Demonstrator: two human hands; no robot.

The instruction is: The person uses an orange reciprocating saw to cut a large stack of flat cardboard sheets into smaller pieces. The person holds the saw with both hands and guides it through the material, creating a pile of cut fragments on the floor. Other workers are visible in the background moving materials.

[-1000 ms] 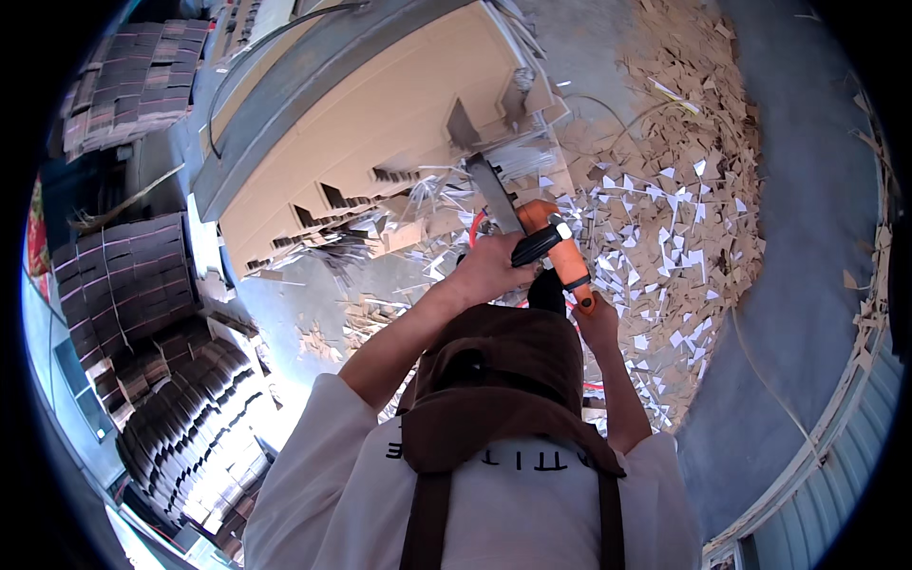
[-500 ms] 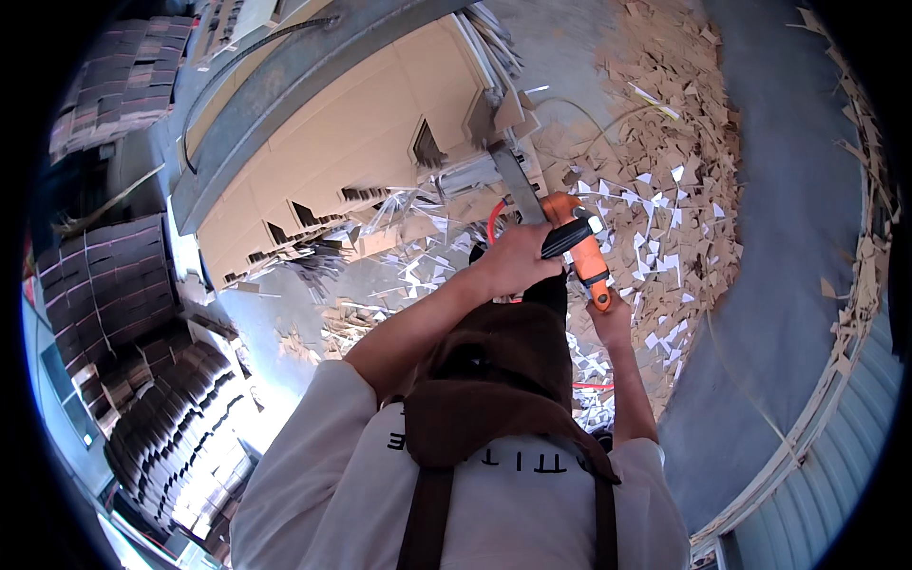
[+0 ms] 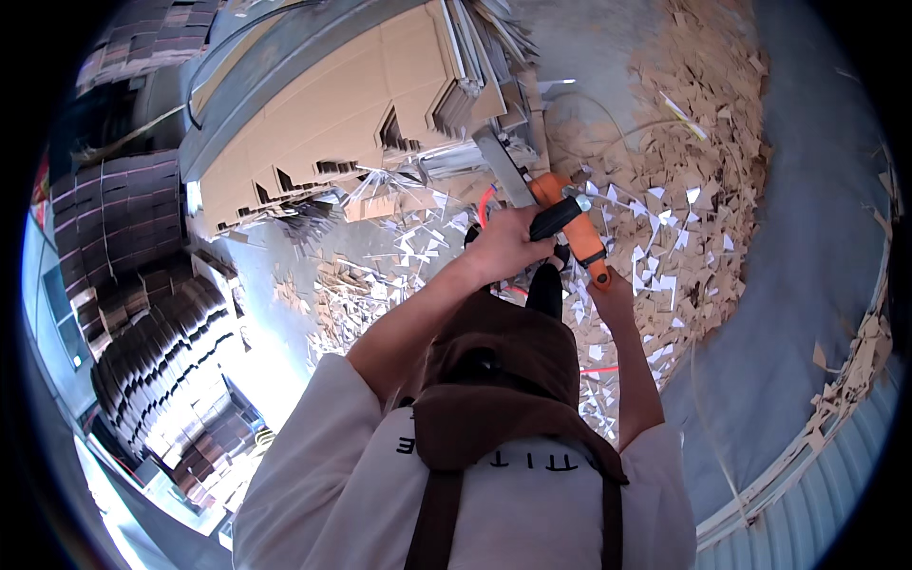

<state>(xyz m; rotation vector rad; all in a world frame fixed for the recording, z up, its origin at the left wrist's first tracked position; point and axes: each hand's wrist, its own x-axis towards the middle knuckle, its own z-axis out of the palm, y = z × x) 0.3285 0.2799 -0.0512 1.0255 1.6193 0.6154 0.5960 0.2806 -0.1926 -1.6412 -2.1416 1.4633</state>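
Note:
An orange chainsaw-like power tool [image 3: 579, 236] with a flat metal bar [image 3: 505, 169] is held across the middle of the view. My left hand [image 3: 508, 245] is closed around its black side handle [image 3: 559, 218]. The fingers of my right hand [image 3: 611, 293] are wrapped round the orange rear end, partly hidden. The bar points up and left, its tip near the right end of a stack of brown cardboard sheets [image 3: 323, 104] with notched edges. I cannot tell whether the tip touches it. A red hose [image 3: 485, 205] shows beside the bar.
Brown and white cardboard scraps [image 3: 708, 171] cover much of the floor around my feet [image 3: 560, 255]. A thin hose [image 3: 622, 133] lies among them. Bundled cardboard stacks [image 3: 123, 214] stand at the left. A corrugated wall [image 3: 826, 494] runs along the lower right.
The whole view has shifted, with the cardboard stack further left and up. The tool and both hands have moved slightly up and left in the picture. Both grips are unchanged.

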